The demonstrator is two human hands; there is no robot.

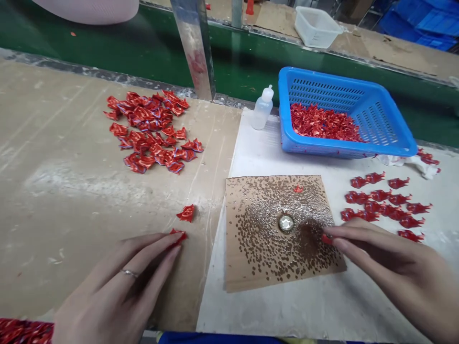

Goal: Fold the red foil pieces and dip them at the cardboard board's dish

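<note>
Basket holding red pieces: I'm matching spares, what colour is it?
The basket is blue, clearest in the head view.

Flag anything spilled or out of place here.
Cardboard is spattered with brown, wet-looking spots, darkest in a patch by the right hand; possibly a spill. A small red piece lies alone among them, away from the rest.

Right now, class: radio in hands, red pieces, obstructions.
Left hand touching red piece on table. Right hand pinching another red piece over cardboard. Shiny round object between, touching neither.
</note>
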